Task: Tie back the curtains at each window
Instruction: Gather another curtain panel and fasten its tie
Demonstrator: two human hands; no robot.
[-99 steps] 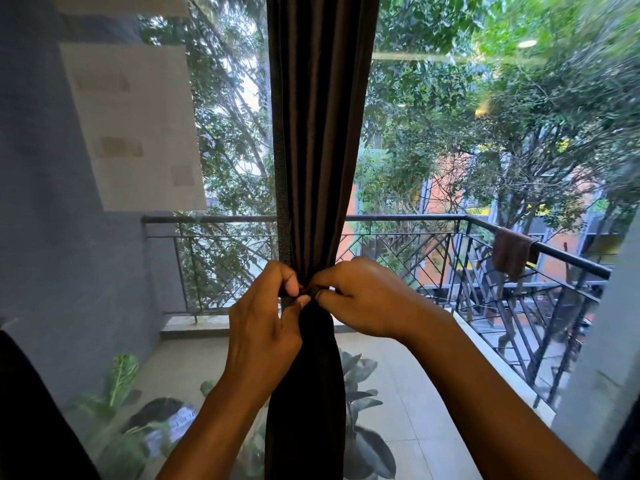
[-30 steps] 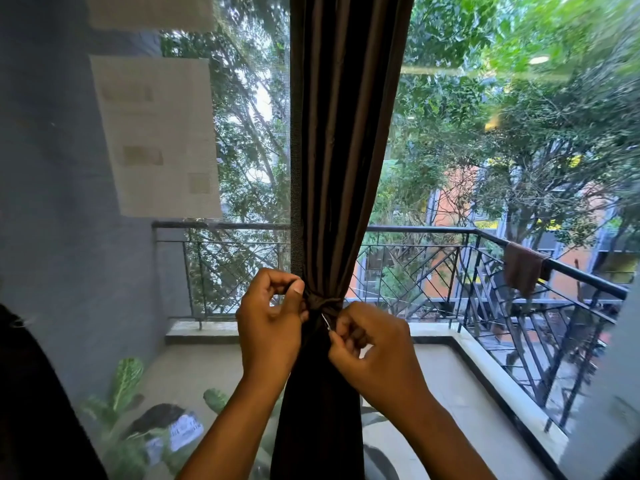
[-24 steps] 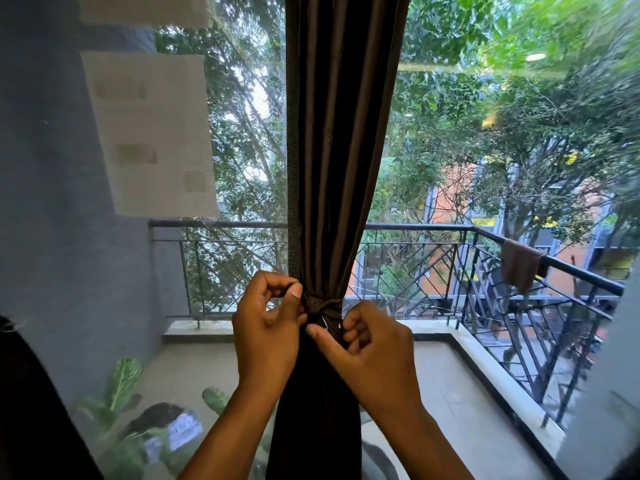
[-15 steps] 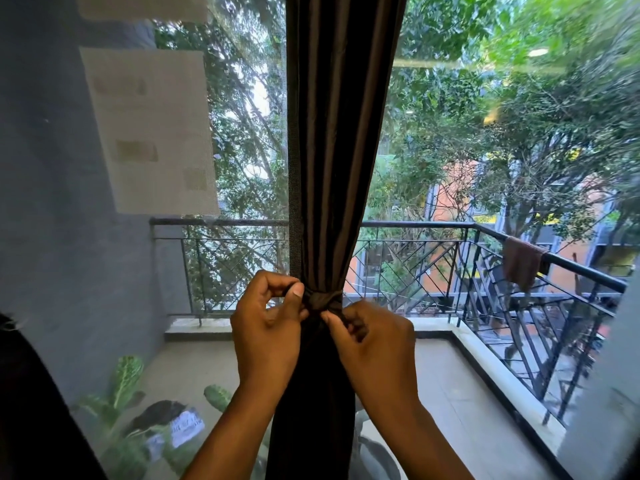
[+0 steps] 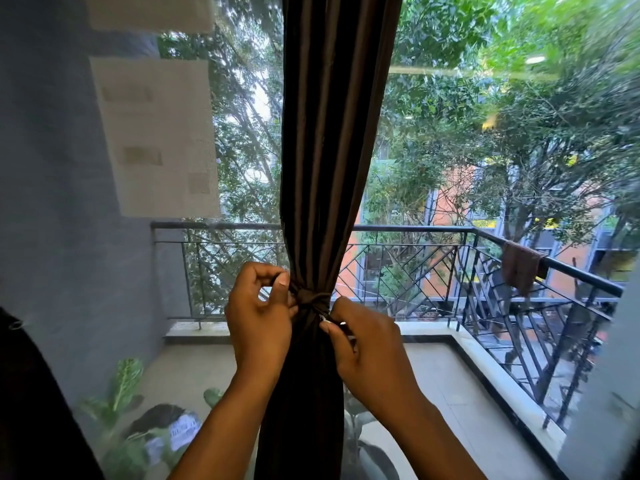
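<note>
Since half a second ago, the right hand (image 5: pixel 367 344) has been lowered a little and drawn slightly to the right, so that a short piece of the tie is now seen stretched between it and the knot, while the left hand (image 5: pixel 259 317) is kept at nearly the same place. The dark brown pleated fabric curtain (image 5: pixel 329 133) is seen hanging in the middle of the scene, in front of the window glass, and it is gathered into a narrow waist by a thin tie band of the same dark brown cloth (image 5: pixel 311 299), which is wrapped around it at the height of the hands. The left hand is held against the left side of the waist, with its fingers curled and the thumb pressed toward the band; whether the band itself is pinched there cannot be told exactly. By the right hand, the end of the tie is pinched between thumb and forefinger, just beside the knot on its right. Something small and pale is noticed at these fingertips, but it is too small to be named.

Far behind the glass, a black metal balcony railing (image 5: pixel 433 258) is seen, with a brown cloth (image 5: pixel 519 268) hung over its right part. Green leafy plants (image 5: pixel 128 386) are standing at the near left on the balcony floor. Pale sheets of paper (image 5: pixel 156 136) are fixed at the upper left.
</note>
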